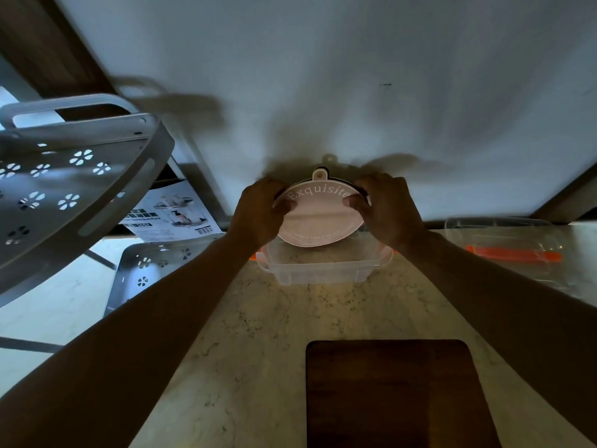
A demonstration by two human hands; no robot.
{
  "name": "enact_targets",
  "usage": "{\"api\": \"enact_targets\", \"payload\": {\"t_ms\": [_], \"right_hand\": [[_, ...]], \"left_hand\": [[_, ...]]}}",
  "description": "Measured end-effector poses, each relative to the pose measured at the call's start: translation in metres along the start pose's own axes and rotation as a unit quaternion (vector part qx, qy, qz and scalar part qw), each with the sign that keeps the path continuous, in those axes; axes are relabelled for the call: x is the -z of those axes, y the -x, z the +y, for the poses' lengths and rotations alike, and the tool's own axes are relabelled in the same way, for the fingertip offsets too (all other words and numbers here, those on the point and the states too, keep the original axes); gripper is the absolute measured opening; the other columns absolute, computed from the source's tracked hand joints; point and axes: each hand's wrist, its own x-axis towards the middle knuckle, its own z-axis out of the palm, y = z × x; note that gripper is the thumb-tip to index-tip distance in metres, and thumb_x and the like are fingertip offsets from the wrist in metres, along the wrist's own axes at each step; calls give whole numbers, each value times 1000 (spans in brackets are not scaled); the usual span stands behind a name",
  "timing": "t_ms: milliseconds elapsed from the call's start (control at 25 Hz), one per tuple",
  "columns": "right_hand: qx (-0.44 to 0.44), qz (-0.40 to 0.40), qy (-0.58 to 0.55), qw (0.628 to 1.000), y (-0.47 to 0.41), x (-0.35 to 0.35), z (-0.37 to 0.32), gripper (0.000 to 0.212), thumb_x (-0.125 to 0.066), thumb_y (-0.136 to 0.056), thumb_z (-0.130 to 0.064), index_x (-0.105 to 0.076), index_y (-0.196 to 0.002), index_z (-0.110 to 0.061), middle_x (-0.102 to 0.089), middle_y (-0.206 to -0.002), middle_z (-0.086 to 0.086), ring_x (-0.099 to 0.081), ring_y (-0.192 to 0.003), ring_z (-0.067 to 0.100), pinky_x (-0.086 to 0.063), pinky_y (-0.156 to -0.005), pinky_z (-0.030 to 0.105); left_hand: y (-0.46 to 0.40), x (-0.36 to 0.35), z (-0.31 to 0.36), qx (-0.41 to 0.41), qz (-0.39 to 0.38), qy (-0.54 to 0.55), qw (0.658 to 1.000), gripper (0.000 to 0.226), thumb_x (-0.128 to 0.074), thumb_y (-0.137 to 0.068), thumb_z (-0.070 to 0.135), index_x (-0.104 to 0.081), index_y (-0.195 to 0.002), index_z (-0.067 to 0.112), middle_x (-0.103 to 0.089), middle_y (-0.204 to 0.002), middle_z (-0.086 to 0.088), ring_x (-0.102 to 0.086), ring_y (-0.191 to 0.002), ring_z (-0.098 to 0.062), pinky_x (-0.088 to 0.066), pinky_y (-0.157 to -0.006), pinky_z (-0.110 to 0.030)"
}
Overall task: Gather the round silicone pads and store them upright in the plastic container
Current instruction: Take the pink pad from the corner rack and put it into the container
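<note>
A grey perforated rack (64, 189) and a leaflet (168, 211) crowd the left, a clear lid (504, 250) lies right, a wooden board (394, 396) sits nearest. Both hands, left hand (258, 215) and right hand (387, 208), pinch the upright pink silicone pad (319, 218) with curled fingers (287, 205) over the plastic container (323, 270). The marbled surface (258, 334) meets a pale wall (323, 76).

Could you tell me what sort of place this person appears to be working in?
Most likely a home kitchen: a marble-patterned countertop against a plain wall, a wooden cutting board on it, and a clear plastic container receiving a round silicone pad. A perforated grey storage rack stands alongside.
</note>
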Motion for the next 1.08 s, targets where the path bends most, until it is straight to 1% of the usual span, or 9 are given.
{"api": "enact_targets", "payload": {"t_ms": [80,200,360,520,640,840,960,1040,1080], "right_hand": [[7,17,-18,1000,0,5,-2,22,-63,-92,-33,-68,-96,-12,-68,-87,10,-60,-81,31,-38,-77,39],[11,18,-29,999,0,10,-3,22,-63,-92,-33,-69,-97,-12,-68,-87,10,-60,-80,31,-42,-77,42],[32,-33,-2,999,9,2,1,23,-61,-95,-31,-70,-106,-14,-70,-93,9,-62,-84,29,-44,-79,42],[21,-47,14,999,8,0,4,24,-59,-95,-33,-68,-104,-13,-69,-91,8,-63,-82,29,-45,-79,41],[19,-51,1,998,8,2,2,26,-67,-89,-34,-67,-104,-13,-70,-93,6,-64,-83,27,-44,-81,40],[11,-45,-45,998,6,8,1,26,-74,-83,-32,-69,-100,-13,-71,-93,8,-65,-80,27,-50,-81,45],[5,6,-69,998,5,9,2,26,-75,-81,-33,-69,-100,-16,-73,-92,6,-66,-77,24,-52,-77,36],[-4,-7,-65,998,6,5,1,26,-77,-80,-32,-70,-99,-16,-75,-92,5,-68,-77,22,-51,-75,30],[-3,-23,-51,998,7,3,0,24,-77,-80,-32,-71,-98,-16,-76,-92,5,-68,-77,23,-52,-76,32]], "left_hand": [[0,6,3,1,22,13,1000,17,-69,-89,19,-72,-102,9,-71,-99,-12,-64,-89,-27,-44,-77,-30],[3,8,4,1,41,16,999,16,-68,-89,20,-73,-103,12,-72,-99,-10,-64,-89,-25,-45,-79,-30],[10,-5,-6,12,-11,-6,1000,19,-66,-91,21,-73,-107,13,-75,-102,-10,-67,-90,-26,-44,-79,-29],[10,-10,-7,-7,-22,-26,999,18,-64,-92,24,-73,-105,14,-75,-99,-10,-67,-88,-29,-48,-82,-36],[11,-11,-6,1,-18,-25,1000,17,-63,-93,23,-70,-105,14,-72,-102,-10,-65,-92,-31,-48,-89,-47],[12,-6,1,-12,0,-5,1000,14,-64,-92,21,-68,-102,12,-70,-101,-9,-64,-92,-28,-48,-90,-49],[9,-2,5,-30,32,7,999,12,-64,-91,22,-68,-100,15,-69,-98,-6,-62,-91,-25,-50,-86,-51],[7,-4,3,-28,15,-12,999,14,-64,-91,22,-68,-101,14,-68,-100,-7,-62,-93,-26,-48,-87,-51],[8,-6,2,-16,-2,-28,999,16,-63,-92,23,-68,-104,14,-68,-102,-8,-61,-96,-27,-47,-90,-50]]}}
